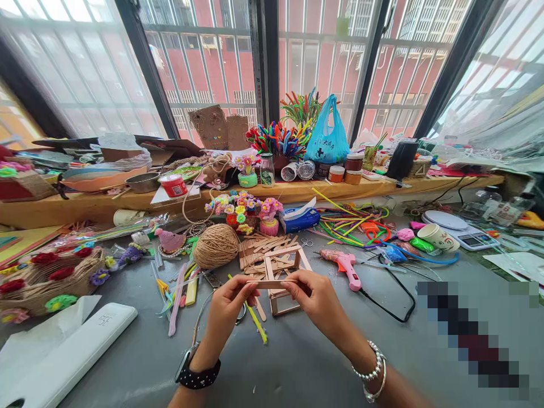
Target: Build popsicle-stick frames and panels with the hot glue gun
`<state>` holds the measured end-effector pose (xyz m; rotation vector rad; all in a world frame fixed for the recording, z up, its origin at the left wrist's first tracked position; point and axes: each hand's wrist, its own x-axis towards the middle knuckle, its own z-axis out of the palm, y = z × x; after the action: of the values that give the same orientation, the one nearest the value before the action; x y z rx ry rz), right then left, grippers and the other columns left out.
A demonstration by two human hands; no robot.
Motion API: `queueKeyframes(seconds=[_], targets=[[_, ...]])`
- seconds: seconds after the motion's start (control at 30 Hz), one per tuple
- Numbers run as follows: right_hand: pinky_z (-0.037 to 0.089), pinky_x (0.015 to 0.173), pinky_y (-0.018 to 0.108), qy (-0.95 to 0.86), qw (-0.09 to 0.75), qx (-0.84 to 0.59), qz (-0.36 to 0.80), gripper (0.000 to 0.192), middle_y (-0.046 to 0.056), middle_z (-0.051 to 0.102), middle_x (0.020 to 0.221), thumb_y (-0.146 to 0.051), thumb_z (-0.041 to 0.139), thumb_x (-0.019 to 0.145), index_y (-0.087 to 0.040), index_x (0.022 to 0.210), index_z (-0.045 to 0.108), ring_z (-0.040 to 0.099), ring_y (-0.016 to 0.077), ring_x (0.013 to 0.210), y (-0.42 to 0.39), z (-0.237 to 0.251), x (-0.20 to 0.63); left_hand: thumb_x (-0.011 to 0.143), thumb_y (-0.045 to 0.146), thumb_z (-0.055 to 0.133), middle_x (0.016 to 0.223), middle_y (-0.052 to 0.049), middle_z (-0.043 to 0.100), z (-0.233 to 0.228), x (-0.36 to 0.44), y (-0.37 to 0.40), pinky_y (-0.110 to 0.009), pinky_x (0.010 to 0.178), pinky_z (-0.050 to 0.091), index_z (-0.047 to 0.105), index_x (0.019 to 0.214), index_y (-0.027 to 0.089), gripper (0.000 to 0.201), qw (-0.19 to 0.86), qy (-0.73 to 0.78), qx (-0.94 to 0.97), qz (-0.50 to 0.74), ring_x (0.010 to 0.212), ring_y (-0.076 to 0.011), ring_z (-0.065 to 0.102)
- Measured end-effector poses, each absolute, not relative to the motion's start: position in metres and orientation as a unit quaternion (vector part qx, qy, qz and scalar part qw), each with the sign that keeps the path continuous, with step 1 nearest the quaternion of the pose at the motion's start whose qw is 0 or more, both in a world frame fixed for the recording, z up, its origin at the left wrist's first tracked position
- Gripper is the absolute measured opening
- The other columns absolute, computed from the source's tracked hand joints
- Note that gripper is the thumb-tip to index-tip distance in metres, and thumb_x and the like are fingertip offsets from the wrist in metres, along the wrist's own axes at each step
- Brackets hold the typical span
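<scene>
Wooden stick (272, 283) pinched between left hand (227, 306), right hand (317, 297).

A pink glue gun (345, 265), a tan twine ball (216, 245), a blue bag (327, 137), a pale wooden stick (272, 283).

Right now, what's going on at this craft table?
A person holds a flat wooden craft stick level between both hands, left hand and right hand pinching its ends. It sits over an open box frame of wooden sticks on the grey table. A pink glue gun lies to the right, a ball of tan twine to the left, loose sticks behind.
</scene>
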<state>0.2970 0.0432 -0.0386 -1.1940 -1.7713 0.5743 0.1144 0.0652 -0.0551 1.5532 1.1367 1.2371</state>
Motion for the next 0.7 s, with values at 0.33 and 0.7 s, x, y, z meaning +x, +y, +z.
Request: queueKeyframes(seconds=[0.33, 0.7], targets=[[0.031, 0.046, 0.020, -0.678, 0.470, -0.510, 0.243, 0.030, -0.002, 0.050, 0.053, -0.039, 0.048, 0.080, -0.017, 0.062, 0.057, 0.042, 0.0096, 0.049, 0.042, -0.041, 0.297, 0.068, 0.037, 0.059, 0.046, 0.004, 0.054, -0.051, 0.117, 0.063, -0.018, 0.045, 0.043, 0.051, 0.057, 0.016, 0.024, 0.425, 0.450, 0.614, 0.490, 0.044, -0.0086, 0.051], [0.029, 0.037, 0.020, -0.541, 0.604, -0.482, 0.333, 0.026, -0.005, 0.045, 0.051, -0.041, 0.047, 0.080, -0.018, 0.068, 0.050, 0.039, 0.0073, 0.039, 0.058, -0.051, 0.325, 0.074, 0.037, 0.054, 0.061, 0.001, 0.060, -0.066, 0.098, 0.075, -0.019, 0.052, 0.047, 0.059, 0.075, 0.016, 0.021, 0.346, 0.483, 0.613, 0.521, 0.054, -0.0100, 0.055]])
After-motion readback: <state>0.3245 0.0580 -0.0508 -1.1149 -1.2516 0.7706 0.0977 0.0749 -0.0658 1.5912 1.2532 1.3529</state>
